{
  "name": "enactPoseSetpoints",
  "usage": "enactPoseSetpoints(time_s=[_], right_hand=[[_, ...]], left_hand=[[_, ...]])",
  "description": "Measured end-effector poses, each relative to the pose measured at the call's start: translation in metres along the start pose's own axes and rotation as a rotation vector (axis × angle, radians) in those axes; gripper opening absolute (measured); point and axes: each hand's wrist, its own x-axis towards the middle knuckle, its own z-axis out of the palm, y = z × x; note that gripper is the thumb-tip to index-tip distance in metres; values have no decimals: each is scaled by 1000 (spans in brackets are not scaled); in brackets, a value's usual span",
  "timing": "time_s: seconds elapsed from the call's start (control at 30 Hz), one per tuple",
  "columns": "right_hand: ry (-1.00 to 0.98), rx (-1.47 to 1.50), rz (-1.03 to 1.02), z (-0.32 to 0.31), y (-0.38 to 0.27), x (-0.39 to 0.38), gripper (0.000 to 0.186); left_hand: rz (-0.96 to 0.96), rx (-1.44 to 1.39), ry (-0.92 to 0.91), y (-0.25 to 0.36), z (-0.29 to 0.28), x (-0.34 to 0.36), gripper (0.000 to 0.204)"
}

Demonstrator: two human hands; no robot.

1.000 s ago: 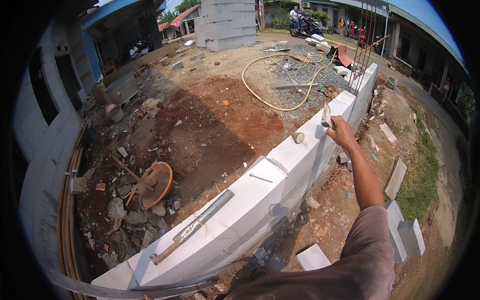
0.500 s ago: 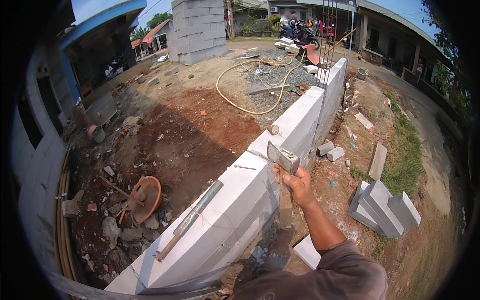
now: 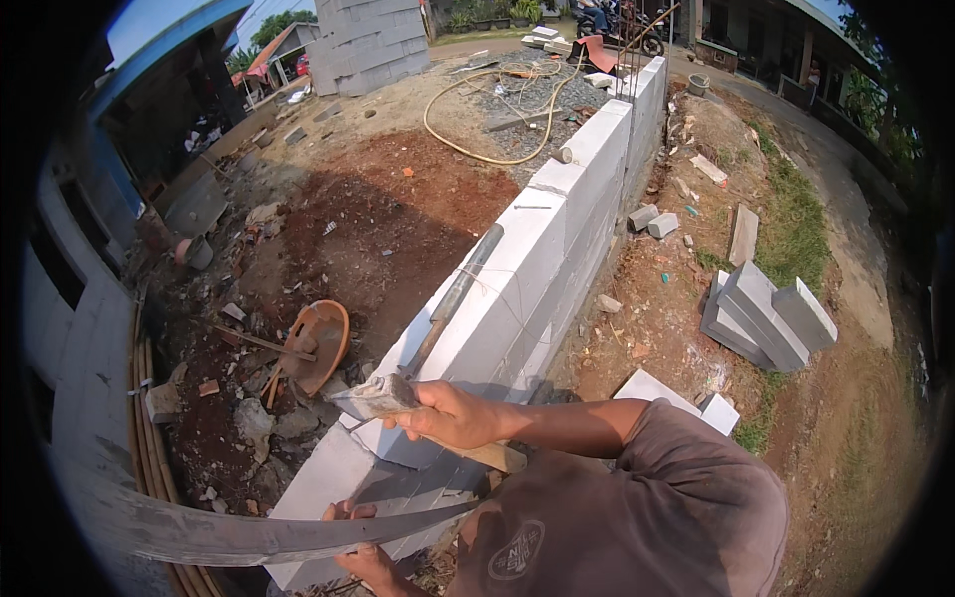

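Head cam: right hand (image 3: 453, 416) wrapped round hatchet-like tool (image 3: 373, 396) near its head, above near end of white block wall (image 3: 507, 308). Handle (image 3: 495, 456) lies crosswise to wall. Left hand (image 3: 366, 560) farther from tool, by grey strip (image 3: 229, 537); can't tell if gripping.

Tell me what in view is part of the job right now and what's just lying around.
Likely in the job: wooden-handled tool, in the right hand; long grey board, in the left hand; white block wall.

Apparently just lying about: yellow hose; orange basin; bamboo poles.
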Motion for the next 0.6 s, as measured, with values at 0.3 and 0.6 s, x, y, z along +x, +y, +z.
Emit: enactPoseSetpoints(time_s=[0.3,0.6], right_hand=[[-101,-79,0,113,9,12,34],[-153,-117,64,134,5,12,25]], left_hand=[[-316,-365,62,16,-17,4,45],[-540,-528,204,5,-16,14,34]])
